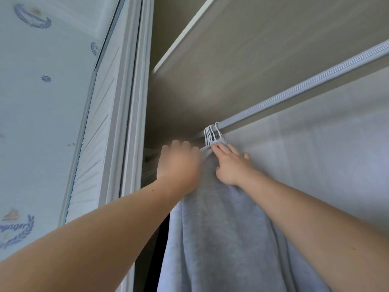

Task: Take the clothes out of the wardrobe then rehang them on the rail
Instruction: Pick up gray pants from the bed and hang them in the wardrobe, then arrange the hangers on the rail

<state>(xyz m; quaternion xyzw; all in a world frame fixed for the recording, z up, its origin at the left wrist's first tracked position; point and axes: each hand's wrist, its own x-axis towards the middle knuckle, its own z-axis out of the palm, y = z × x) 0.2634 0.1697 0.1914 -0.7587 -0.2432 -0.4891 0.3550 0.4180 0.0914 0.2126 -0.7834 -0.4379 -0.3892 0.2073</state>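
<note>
Head view, looking up into the wardrobe (326, 165): both your arms are raised to the left end of the rail (294, 92). A tight bunch of white hanger hooks (211, 133) sits on the rail there, and the grey clothes (221, 239) hang straight down from them, between your forearms. Your right hand (231, 167) lies on the top of the clothes just below the hooks, fingers (223, 149) straight and spread, pressing the cloth, not curled round anything. Your left hand (179, 165) is blurred, at the shoulder of the front hanger on the side towards the louvred door (94, 133). Its fingers look bent over the edge, but what they hold is hidden, so I cannot tell its grip. A shelf (252, 39) runs above the rail. As for progress, every hook in sight is on the rail and no garment is off it. That fits either the start, with nothing taken out, or the end, with the last hanger being settled, and one frame does not say which. If it is the start, all the lifting out and rehanging is left. The rest of the rail to the right is bare as far as it shows
</note>
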